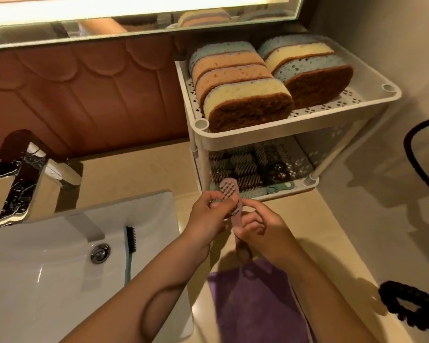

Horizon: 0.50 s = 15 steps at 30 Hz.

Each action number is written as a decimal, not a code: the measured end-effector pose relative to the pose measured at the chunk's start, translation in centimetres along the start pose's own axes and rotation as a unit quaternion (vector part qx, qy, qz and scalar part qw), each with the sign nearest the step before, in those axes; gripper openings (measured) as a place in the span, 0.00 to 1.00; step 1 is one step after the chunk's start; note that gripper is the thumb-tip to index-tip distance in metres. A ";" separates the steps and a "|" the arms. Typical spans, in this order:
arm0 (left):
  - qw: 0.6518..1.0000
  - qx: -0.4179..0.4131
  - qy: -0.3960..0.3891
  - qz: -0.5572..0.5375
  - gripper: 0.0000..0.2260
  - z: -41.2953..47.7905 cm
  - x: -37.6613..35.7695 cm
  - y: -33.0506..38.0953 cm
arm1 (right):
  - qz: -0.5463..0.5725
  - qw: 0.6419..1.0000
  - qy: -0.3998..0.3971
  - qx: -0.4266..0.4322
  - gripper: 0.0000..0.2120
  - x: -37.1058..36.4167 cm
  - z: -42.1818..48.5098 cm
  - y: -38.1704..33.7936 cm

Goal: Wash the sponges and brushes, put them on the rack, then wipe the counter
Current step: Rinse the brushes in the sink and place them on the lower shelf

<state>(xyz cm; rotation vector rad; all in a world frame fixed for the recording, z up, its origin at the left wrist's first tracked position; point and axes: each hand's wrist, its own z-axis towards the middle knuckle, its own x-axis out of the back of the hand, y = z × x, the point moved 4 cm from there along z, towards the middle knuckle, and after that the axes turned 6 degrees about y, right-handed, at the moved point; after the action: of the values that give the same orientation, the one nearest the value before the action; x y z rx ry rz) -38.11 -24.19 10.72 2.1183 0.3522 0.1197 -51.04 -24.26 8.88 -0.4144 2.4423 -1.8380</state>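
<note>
Two hands on one pink brush [227, 192], head view.
The left hand [203, 219] curls its fingers round the brush just below the bristle head, which pokes out at 12 o'clock; the right hand [268, 229] pinches the handle, whose end trails toward 6 o'clock over a purple cloth [253, 308] on the counter [337, 233]. At 12 o'clock of the grip stands the rack [295, 126], sponges [240, 92] on its top tier, dark brushes [245, 164] below. At 9 o'clock a teal brush [130, 246] lies in the sink [47, 263].
</note>
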 end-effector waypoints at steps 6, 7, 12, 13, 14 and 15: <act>1.000 0.002 0.027 0.001 0.11 -0.2 -0.4 -0.2 | -0.040 0.987 0.130 0.089 0.13 0.8 0.1 -0.3; 0.998 -0.020 0.061 0.022 0.13 -0.1 0.3 0.0 | -0.014 0.987 0.141 0.072 0.14 1.3 0.5 -0.1; 0.922 -0.213 0.196 0.256 0.30 0.9 2.9 2.5 | -0.061 0.977 0.199 0.052 0.18 5.1 3.7 0.0; 0.901 -0.247 0.189 0.303 0.32 1.3 2.9 3.0 | -0.077 0.975 0.206 0.046 0.19 5.9 4.6 -0.2; 0.882 -0.276 0.174 0.339 0.29 1.8 2.8 3.4 | -0.088 0.973 0.211 0.035 0.21 6.6 5.6 -0.4; 0.863 -0.305 0.157 0.372 0.22 2.2 2.6 3.8 | -0.097 0.971 0.219 0.022 0.21 7.2 6.7 -0.6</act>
<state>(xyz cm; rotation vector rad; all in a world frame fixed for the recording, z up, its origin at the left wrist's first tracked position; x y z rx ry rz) -34.35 -27.09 12.57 1.4830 -0.3174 0.9119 -56.54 -32.46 8.30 -0.2769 2.7065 -2.2724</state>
